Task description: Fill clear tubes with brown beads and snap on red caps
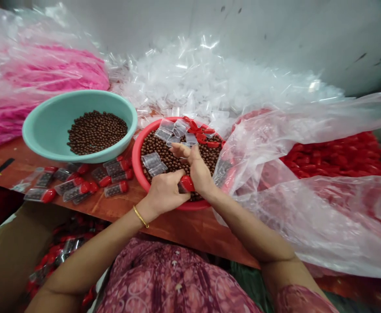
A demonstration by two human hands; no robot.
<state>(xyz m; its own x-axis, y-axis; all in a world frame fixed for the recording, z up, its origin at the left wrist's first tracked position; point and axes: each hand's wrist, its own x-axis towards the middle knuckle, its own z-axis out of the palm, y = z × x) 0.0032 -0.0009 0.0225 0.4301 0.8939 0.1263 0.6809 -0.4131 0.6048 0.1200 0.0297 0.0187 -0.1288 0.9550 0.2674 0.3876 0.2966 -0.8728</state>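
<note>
My left hand [166, 191] is closed around a small clear container with a red cap [187, 183], above the near side of a red basin [137, 163]. The heel of my right hand [200, 167] is against the cap, its fingers stretched out. Beneath both hands the basin holds many small brown balls [149, 141]. Clear empty containers [154, 163] and loose red caps [203, 132] lie on top of the balls. My left fingers hide most of the held container, so its contents cannot be seen.
Left of the basin stands a teal basin [43, 134] with more brown balls. Capped containers [71, 187] lie before it, beside a black-handled tool [4, 166]. Clear containers [183, 69] are heaped behind. Plastic bags hold red caps [336, 156] at right and pink pieces [60, 69] at left.
</note>
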